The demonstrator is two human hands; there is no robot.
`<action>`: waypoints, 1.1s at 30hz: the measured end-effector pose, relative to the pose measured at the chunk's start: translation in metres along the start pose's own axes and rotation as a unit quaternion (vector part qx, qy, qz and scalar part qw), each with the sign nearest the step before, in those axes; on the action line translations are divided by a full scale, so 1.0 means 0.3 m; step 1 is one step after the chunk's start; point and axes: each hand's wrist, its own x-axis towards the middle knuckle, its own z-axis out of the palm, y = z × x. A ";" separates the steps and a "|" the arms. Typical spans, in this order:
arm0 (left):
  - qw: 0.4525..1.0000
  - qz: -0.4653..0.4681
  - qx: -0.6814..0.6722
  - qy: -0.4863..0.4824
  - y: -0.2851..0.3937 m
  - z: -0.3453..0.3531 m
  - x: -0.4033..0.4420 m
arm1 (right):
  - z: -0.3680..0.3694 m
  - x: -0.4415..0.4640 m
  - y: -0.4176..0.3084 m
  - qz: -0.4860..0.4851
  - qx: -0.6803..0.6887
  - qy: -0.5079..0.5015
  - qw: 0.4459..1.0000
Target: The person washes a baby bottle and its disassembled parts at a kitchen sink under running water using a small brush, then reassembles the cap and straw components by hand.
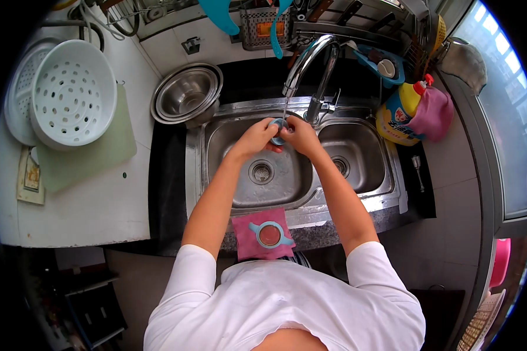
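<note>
Under the running faucet [308,58], both of my hands are closed round a small light-blue item [279,124], above the left basin of the steel sink [287,175]. My left hand [256,138] grips it from the left. My right hand [300,136] holds it from the right, with the thin water stream falling onto it. What the item is cannot be made out, as my fingers cover much of it. On the counter's front edge lies a pink cloth [246,245], and on it rests a light-blue ring-shaped piece with two handles [287,240].
Nested steel bowls [187,96] stand left of the sink, near a white colander [73,96] and a green board [93,158]. A yellow detergent bottle [395,120] with a pink cloth [433,114] stands right. A metal knife rack [357,32] hangs behind.
</note>
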 end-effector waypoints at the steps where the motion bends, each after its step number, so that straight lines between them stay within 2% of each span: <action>1: 1.000 0.001 0.000 0.000 -0.004 0.002 0.002 | 0.014 -0.003 0.017 0.000 -0.001 0.000 1.000; 3: 0.999 -0.026 -0.030 0.032 -0.015 0.003 0.010 | 0.026 -0.011 0.035 -0.017 0.118 0.018 0.993; 4: 0.999 -0.025 -0.030 0.032 -0.022 0.006 0.015 | 0.028 -0.011 0.046 -0.019 0.117 0.018 0.993; 6: 0.991 -0.019 -0.046 0.125 -0.037 0.026 0.022 | 0.014 -0.025 0.037 0.006 0.178 0.016 0.984; 9: 0.985 -0.003 -0.003 0.171 -0.051 0.041 0.045 | 0.006 -0.053 0.011 -0.005 0.094 0.057 0.994; 10: 0.985 -0.003 -0.003 0.171 -0.056 0.047 0.054 | 0.006 -0.058 -0.001 -0.004 0.094 0.057 0.994; 12: 0.973 0.022 -0.009 0.229 -0.056 0.069 0.068 | 0.004 -0.066 -0.019 -0.020 0.058 0.108 0.992; 15: 0.966 0.058 0.007 0.251 -0.082 0.089 0.089 | 0.002 -0.067 -0.014 -0.018 0.049 0.116 0.992; 19: 0.977 0.108 0.038 0.183 -0.123 0.058 0.114 | -0.010 -0.066 0.008 -0.054 0.028 0.164 0.985; 21: 0.992 0.046 0.005 0.118 -0.090 0.051 0.097 | -0.020 -0.063 0.007 -0.103 -0.003 0.143 0.984; 22: 0.992 0.046 0.005 0.118 -0.074 0.049 0.089 | -0.026 -0.060 0.007 -0.103 -0.003 0.143 0.984; 23: 0.976 0.046 0.171 0.128 -0.054 0.047 0.081 | -0.033 -0.054 0.004 -0.136 -0.051 0.134 0.980; 24: 0.932 0.045 0.332 0.135 -0.037 0.047 0.073 | -0.038 -0.049 0.002 -0.168 -0.098 0.124 0.973; 25: 0.932 0.043 0.332 0.136 -0.021 0.049 0.064 | -0.043 -0.044 0.000 -0.168 -0.097 0.123 0.973; 27: 0.868 0.051 0.479 0.121 0.004 0.045 0.060 | -0.051 -0.035 -0.004 -0.212 -0.139 0.095 0.963; 28: 0.868 0.051 0.479 0.121 0.015 0.041 0.059 | -0.050 -0.035 -0.005 -0.212 -0.140 0.095 0.963; 30: 0.822 0.057 0.560 0.087 0.031 0.027 0.059 | -0.042 -0.031 -0.010 -0.225 -0.168 0.082 0.956; 33: 0.807 0.049 0.587 0.045 0.050 0.025 0.058 | -0.033 -0.030 -0.022 -0.237 -0.162 0.068 0.955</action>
